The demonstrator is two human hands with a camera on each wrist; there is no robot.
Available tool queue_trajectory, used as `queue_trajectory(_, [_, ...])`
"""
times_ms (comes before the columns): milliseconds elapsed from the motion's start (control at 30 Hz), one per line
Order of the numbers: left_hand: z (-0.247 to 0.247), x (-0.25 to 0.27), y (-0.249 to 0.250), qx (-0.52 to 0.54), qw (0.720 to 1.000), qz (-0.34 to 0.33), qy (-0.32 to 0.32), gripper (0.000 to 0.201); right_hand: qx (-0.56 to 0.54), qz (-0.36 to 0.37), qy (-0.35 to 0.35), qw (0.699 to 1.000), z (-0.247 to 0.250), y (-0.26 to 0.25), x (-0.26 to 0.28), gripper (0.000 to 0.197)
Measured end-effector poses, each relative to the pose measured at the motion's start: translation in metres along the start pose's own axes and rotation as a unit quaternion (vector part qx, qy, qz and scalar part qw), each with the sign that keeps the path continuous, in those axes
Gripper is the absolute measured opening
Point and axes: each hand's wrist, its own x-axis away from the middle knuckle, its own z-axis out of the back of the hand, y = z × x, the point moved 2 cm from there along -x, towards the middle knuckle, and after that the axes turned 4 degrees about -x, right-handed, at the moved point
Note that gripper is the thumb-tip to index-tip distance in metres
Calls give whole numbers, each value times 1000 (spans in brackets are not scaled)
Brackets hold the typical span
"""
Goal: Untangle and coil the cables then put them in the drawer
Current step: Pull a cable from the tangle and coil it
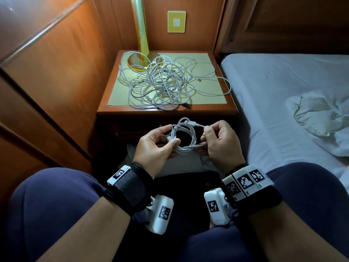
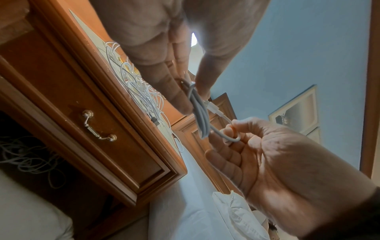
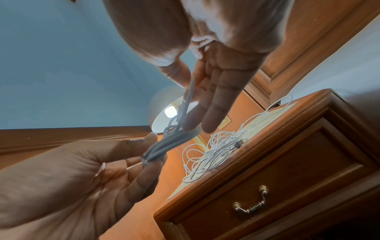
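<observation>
Coiling step | white cable (image 1: 184,137) pinched in left hand (image 1: 154,146) and right hand (image 1: 220,140) fingertips | tail to be tucked, drawer (image 3: 287,183) to be opened.

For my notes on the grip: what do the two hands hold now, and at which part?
One coiled white cable. The left hand pinches the coil's left side; the right hand pinches its right side.
</observation>
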Motion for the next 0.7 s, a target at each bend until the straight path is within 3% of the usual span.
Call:
queue_trajectory(267, [-1,3,1,-30,999,-35,-21,39,36,34,-28,998,1,-4,1,18])
queue_trajectory(433, [-5,6,2,-37,997,-46,-52,43,-18,-16,-44,999,4,-6,-2,14])
queue_trajectory(600, [-3,4,5,-25,996,-49,-75,43,-95,-92,-21,991,7,-6,-3,39])
queue_trajectory(700, [-3,5,7,-20,995,-52,-83,40,-111,-112,-59,986,4,-7,-4,51])
